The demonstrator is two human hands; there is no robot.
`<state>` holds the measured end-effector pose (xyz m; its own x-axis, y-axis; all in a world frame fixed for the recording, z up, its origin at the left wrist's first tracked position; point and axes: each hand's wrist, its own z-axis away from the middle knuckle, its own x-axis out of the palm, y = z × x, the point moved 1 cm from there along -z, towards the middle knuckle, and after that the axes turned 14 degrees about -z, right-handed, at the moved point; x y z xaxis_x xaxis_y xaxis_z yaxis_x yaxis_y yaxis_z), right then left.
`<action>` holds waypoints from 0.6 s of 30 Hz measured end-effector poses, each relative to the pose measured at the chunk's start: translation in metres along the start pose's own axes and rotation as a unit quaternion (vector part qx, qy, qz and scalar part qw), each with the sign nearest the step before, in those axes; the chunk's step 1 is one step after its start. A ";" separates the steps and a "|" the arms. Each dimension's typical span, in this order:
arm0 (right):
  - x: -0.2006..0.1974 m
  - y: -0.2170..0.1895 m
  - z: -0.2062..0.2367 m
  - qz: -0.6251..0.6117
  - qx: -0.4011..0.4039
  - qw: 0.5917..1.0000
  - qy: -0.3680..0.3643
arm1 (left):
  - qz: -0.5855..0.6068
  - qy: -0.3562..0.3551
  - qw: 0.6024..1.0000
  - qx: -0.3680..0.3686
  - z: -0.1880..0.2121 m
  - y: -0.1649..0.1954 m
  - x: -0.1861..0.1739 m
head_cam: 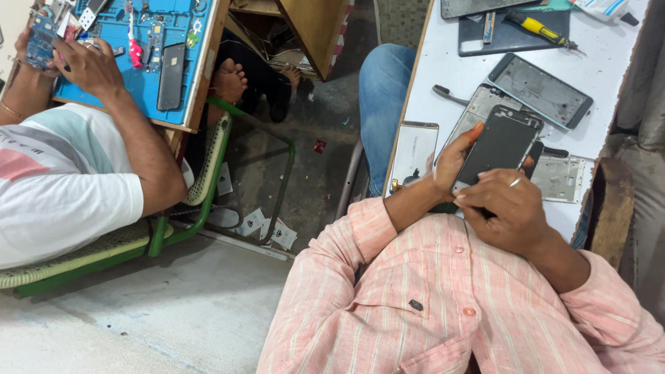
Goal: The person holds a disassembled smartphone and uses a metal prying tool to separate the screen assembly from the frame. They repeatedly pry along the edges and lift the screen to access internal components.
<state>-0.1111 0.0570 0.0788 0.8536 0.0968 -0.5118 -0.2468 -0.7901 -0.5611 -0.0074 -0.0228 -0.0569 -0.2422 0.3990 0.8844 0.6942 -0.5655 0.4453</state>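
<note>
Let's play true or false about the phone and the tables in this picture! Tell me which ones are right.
1. Both hands hold a dark phone. True: the left hand grips its side and the right hand holds its lower end.
2. A yellow-handled screwdriver lies on the white table. True, on a dark mat at the far end.
3. The other person works on a red mat. False: the mat is blue.
4. The chair frame beside that person is green. True.
5. The held phone lies flat on the table. False: it is lifted and tilted in the hands.
</note>
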 end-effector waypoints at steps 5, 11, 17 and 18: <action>-0.023 0.021 0.025 -0.189 0.123 0.956 0.187 | 0.025 0.032 0.999 0.006 -0.007 -0.003 0.004; -0.067 0.062 0.053 -0.674 0.118 0.682 0.259 | -0.118 0.016 0.992 -0.053 -0.007 0.010 0.039; -0.064 0.068 0.050 -0.749 0.089 0.626 0.197 | -0.467 0.079 0.876 0.095 -0.017 0.018 0.077; -0.064 0.067 0.049 -0.747 0.087 0.631 0.188 | -0.488 0.065 0.861 0.130 -0.015 0.017 0.079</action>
<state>-0.2051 0.0277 0.0418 0.2331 0.4792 0.8462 0.9447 0.0949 -0.3140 -0.0250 -0.0123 0.0227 -0.8579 0.4988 0.1230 0.2413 0.1798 0.9537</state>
